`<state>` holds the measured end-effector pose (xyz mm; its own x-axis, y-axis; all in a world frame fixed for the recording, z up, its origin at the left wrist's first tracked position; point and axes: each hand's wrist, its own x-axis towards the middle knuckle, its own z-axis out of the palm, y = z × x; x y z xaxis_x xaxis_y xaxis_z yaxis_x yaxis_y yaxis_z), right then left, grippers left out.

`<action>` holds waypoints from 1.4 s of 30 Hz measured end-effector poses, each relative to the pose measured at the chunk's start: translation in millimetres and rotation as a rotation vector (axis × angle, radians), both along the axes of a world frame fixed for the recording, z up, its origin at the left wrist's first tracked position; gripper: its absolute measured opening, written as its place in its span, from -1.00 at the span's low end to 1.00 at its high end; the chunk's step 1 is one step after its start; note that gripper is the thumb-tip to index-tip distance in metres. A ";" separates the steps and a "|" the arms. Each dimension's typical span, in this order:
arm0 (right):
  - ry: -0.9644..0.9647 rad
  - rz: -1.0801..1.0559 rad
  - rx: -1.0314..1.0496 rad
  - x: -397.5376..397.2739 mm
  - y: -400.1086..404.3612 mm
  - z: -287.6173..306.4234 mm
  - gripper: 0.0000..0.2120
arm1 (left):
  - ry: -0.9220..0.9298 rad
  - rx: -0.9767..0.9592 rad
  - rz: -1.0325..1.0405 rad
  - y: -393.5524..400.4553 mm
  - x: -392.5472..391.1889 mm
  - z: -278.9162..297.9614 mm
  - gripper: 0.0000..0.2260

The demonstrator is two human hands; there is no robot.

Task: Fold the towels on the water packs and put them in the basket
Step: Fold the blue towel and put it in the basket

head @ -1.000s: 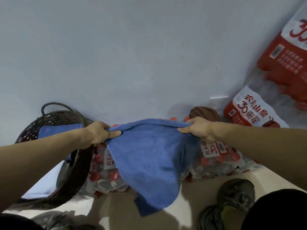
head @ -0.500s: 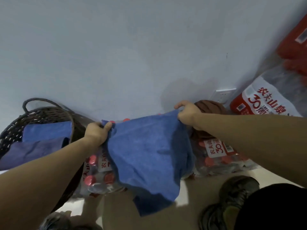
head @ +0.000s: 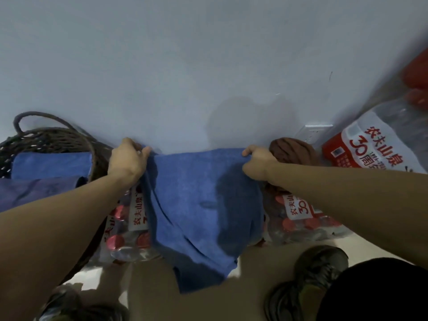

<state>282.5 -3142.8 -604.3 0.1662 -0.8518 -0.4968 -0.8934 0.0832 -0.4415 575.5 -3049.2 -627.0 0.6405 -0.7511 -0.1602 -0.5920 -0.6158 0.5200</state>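
Against the pale, smooth wall (head: 185,66), a soft blue towel (head: 203,205) with a fine nap drapes over shrink-wrapped water packs (head: 129,228), its lower end hanging past them toward the light floor (head: 266,258). To the left stands a dark woven basket (head: 46,137) with a looped handle; folded blue towels (head: 51,165) lie in it, and the basket's left side is cut off by the frame. More clear plastic packs (head: 375,144) with red and white labels lean at the right, blurred near the edge. A brown rolled cloth (head: 294,149) sits on the packs just behind the right hand. The left hand (head: 126,161) grips the towel's upper left corner, fingers curled over the edge, thumb pressed on the cloth. The right hand (head: 258,162) pinches the upper right corner with its fingers bent round the hem; the fingertips are hidden in the fold. Two dark shoes (head: 319,262) show at the bottom, partly covered by a black garment (head: 382,290).
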 end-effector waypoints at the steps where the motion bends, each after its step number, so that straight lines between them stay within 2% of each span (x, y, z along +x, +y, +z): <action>1: 0.051 0.060 0.007 0.2 1.9 3.9 -0.60 | 0.002 0.023 -0.006 1.6 -2.5 2.4 -0.63; 6: 0.173 0.229 -0.096 -6.0 22.7 24.8 -0.47 | -0.124 0.011 -0.105 25.8 -18.1 19.6 -0.59; 10: 0.170 0.409 -0.118 -12.0 42.9 51.6 -0.47 | -0.107 -0.123 -0.092 61.6 -38.8 34.8 -0.71; 13: 0.208 0.539 -0.095 -11.9 54.2 73.7 -0.60 | -0.039 -0.254 0.034 101.5 -65.4 34.4 -0.82; 15: 0.208 0.565 0.016 -15.8 60.7 79.7 -0.72 | 0.047 -0.285 0.126 131.7 -86.1 24.6 -0.81; 16: 0.173 0.519 0.115 -19.8 63.9 79.4 -0.76 | 0.112 -0.279 0.167 147.2 -95.7 17.0 -0.79; 18: 0.007 0.267 0.212 -31.0 76.8 71.6 -0.81 | 0.254 -0.223 0.210 179.2 -113.1 -3.6 -0.73; 20: -0.192 -0.121 0.018 -40.7 100.7 47.4 -0.84 | 0.370 -0.120 0.217 207.5 -126.8 -25.0 -0.70; 22: -0.295 -0.448 -0.178 -48.3 134.9 16.9 -0.85 | 0.456 -0.064 0.271 223.3 -136.8 -40.9 -0.74; 24: -0.390 -0.603 -0.152 -54.6 171.5 -9.2 -0.93 | 0.509 -0.078 0.336 225.7 -143.4 -47.5 -0.73; 27: -0.435 -0.626 -0.088 -59.0 206.2 -37.2 -0.88 | 0.534 -0.112 0.349 216.0 -146.7 -48.4 -0.72; 30: -0.507 -0.617 -0.002 -52.9 222.1 -52.1 -0.70 | 0.600 -0.151 0.354 208.7 -137.2 -51.0 -0.83; 34: -0.478 -0.555 0.010 -42.4 220.3 -60.9 -0.61 | 0.626 -0.180 0.428 206.2 -132.1 -49.7 -0.86; 37: -0.502 -0.667 0.019 -38.5 216.0 -67.6 -0.62 | 0.597 -0.224 0.530 200.7 -138.0 -43.0 -0.79; 39: -0.517 -0.732 -0.009 -33.7 216.6 -71.2 -0.69 | 0.503 -0.247 0.526 197.1 -142.6 -37.3 -0.76; 42: -0.537 -0.743 -0.072 -29.6 216.6 -72.1 -0.81 | 0.472 -0.255 0.538 195.4 -143.4 -31.0 -0.79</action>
